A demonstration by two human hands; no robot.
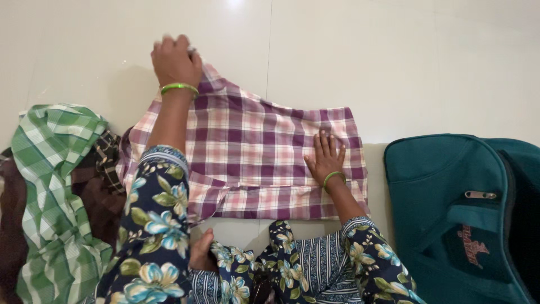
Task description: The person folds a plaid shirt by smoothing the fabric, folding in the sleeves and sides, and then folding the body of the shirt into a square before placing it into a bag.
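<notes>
The left hand is closed on the far left corner of the purple plaid shirt, which lies spread on the white floor. The right hand lies flat, fingers spread, pressing the cloth near its right edge. If that pressing hand lifts, the pinched corner could drag the cloth askew. A green checked cloth is heaped left; a teal bag sits right.

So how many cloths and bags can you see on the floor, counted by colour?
Purple and pink checked cloth, under the left hand and right hand: 1
Green and white checked cloth: 1
Dark brown checked cloth: 1
Teal bag: 1
Total: 4
</notes>
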